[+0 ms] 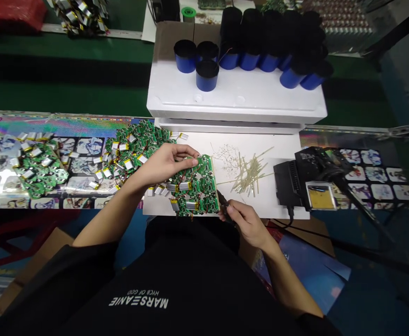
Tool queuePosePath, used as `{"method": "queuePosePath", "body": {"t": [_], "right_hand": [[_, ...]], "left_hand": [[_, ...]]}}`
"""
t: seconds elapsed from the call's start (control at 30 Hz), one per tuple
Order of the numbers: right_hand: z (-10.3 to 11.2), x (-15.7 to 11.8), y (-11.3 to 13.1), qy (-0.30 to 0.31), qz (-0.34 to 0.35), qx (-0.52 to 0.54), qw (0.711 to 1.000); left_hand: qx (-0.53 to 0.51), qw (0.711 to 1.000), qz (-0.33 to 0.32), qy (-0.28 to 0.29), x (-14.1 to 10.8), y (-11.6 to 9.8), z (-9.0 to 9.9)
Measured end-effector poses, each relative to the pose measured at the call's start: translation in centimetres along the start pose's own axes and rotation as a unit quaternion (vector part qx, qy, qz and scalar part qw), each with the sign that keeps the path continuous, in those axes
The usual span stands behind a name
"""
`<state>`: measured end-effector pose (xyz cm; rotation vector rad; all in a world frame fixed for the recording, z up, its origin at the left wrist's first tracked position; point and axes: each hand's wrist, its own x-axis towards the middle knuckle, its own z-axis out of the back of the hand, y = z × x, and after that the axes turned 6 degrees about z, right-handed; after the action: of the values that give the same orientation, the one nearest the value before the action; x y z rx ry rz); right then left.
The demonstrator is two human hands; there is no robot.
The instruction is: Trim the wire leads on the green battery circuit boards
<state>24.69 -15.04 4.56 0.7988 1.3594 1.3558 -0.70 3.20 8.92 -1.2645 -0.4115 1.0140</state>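
Note:
A panel of green circuit boards (206,179) lies on the white work sheet in front of me, with small silver batteries attached along its left part. My left hand (172,161) grips its upper edge, thumb on top and fingers curled. At the panel's lower right edge, my right hand (244,219) is closed round dark pliers (222,201); their jaws meet the panel's edge and are hard to make out. Thin pale board strips (250,172) are heaped just right of the panel.
Piles of circuit boards with batteries (139,144) lie to the left. Blue cups (207,77) stand on a white foam box (236,100) behind. On the right is a black soldering station (288,179) with a yellow sponge (320,196) and cables.

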Motion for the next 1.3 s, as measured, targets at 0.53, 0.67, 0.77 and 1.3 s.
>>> {"method": "queuePosePath", "body": {"t": [0.53, 0.67, 0.77, 1.3], "right_hand": [[-2.3, -0.7, -1.8, 0.03, -0.072, 0.36, 0.93], [-1.2, -0.6, -1.9, -0.028, -0.052, 0.358, 0.932], [1.7, -0.9, -1.7, -0.11, -0.038, 0.252, 0.961], [7.7, -2.7, -2.4, 0.022, -0.299, 0.049, 0.953]], "left_hand": [[-0.048, 0.999, -0.002, -0.011, 1.0, 0.8, 0.4], [-0.084, 0.996, -0.008, -0.043, 0.9, 0.7, 1.0], [-0.075, 0.993, -0.025, -0.083, 0.3, 0.2, 2.9], [0.092, 0.981, 0.034, -0.168, 0.7, -1.1, 17.5]]}}
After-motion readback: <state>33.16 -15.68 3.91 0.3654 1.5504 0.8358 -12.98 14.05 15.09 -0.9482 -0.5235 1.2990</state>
